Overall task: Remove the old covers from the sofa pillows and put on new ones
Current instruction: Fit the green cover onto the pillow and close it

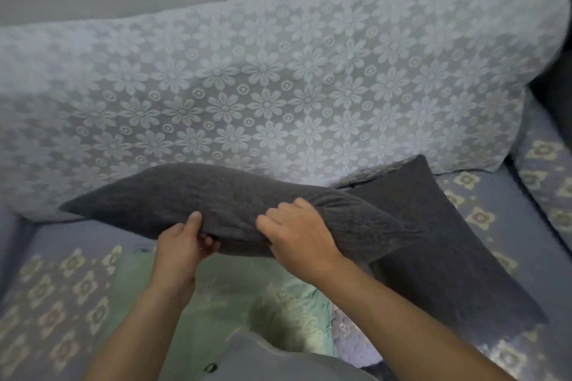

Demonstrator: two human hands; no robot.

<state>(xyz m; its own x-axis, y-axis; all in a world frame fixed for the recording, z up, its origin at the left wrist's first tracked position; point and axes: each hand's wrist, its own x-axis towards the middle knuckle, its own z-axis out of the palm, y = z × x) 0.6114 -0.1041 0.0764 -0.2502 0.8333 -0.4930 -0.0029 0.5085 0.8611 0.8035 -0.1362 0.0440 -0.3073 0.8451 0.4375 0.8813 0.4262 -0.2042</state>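
Bare forearms, grey buttoned garment [247,359], dark button [210,367]

Lighting: dim, cool, even; no glare, only soft shadows. Focus: lace sofa cover [278,86] sharp at centre, smeared toward 9 and 3 o'clock. Wide-angle bending at edges; overall slightly soft.

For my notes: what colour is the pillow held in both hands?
Dark grey pillow, seen in the head view.
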